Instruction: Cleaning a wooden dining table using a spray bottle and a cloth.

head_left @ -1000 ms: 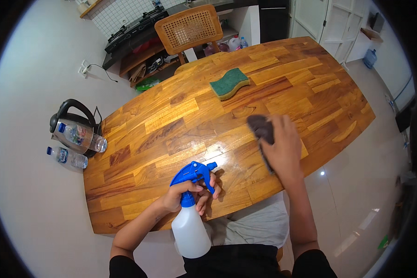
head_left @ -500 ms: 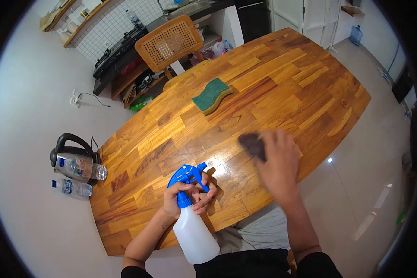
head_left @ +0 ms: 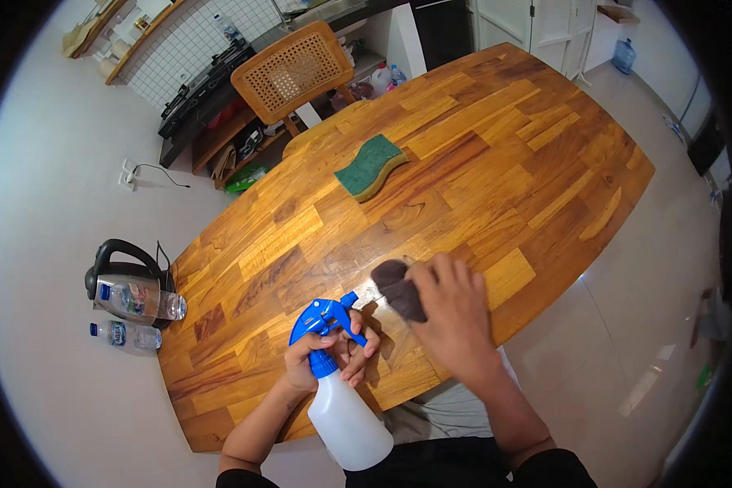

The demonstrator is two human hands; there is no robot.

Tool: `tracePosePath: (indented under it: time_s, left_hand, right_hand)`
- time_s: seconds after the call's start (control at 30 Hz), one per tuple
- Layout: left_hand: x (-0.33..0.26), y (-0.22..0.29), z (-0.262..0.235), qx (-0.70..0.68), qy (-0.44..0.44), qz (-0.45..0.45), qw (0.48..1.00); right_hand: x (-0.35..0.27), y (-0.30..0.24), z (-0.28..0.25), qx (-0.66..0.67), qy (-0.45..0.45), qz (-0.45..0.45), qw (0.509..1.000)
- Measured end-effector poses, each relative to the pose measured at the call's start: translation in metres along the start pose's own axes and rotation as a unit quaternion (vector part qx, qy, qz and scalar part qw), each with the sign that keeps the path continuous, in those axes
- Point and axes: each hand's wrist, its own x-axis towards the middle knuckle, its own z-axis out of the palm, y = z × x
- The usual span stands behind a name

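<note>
My left hand (head_left: 332, 354) grips a spray bottle (head_left: 348, 421) by its neck, with fingers around the blue trigger head. The bottle is white and its nozzle points up and to the right. My right hand (head_left: 454, 313) holds a dark brown cloth (head_left: 397, 289), folded or bunched, against the tabletop just right of the nozzle. Part of the cloth is hidden under the fingers. Farther off on the wooden table (head_left: 496, 203) lies a wavy sponge (head_left: 371, 168), green on top and yellow below.
At the table's left end stand an electric kettle (head_left: 122, 264) and water bottles (head_left: 126, 334). A chair with a woven back (head_left: 293, 71) is at the far side. Behind it are a stove (head_left: 203, 89) and shelves (head_left: 142, 41). A large blue water jug (head_left: 624, 57) sits on the floor at far right.
My right hand has moved left and slightly nearer with the cloth, close to the spray nozzle. The left hand keeps its hold on the spray bottle, almost in place.
</note>
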Motion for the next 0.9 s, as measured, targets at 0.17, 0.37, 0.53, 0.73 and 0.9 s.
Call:
tracePosePath:
  time_s: [0.17,0.37,0.53,0.73,0.9]
  left_hand:
    - [0.000,0.000,0.000,0.006,-0.017,0.016,1.000]
    - [0.004,0.001,0.003,0.038,-0.032,-0.014,0.999]
    - [0.002,0.001,-0.002,0.040,-0.028,-0.006,0.999]
    - [0.001,0.002,0.001,0.000,-0.036,0.004,0.999]
    - [0.008,-0.002,-0.001,-0.001,-0.045,-0.016,0.999]
  right_hand:
    - [0.026,0.045,-0.020,-0.101,0.126,0.151,0.975]
    - [0.008,0.006,-0.010,-0.106,0.076,0.125,0.984]
    - [-0.020,0.007,-0.013,-0.022,-0.021,-0.002,1.000]
    - [-0.002,0.071,-0.038,-0.054,0.110,0.110,0.986]
    - [0.005,0.050,-0.023,-0.181,0.167,0.210,0.946]
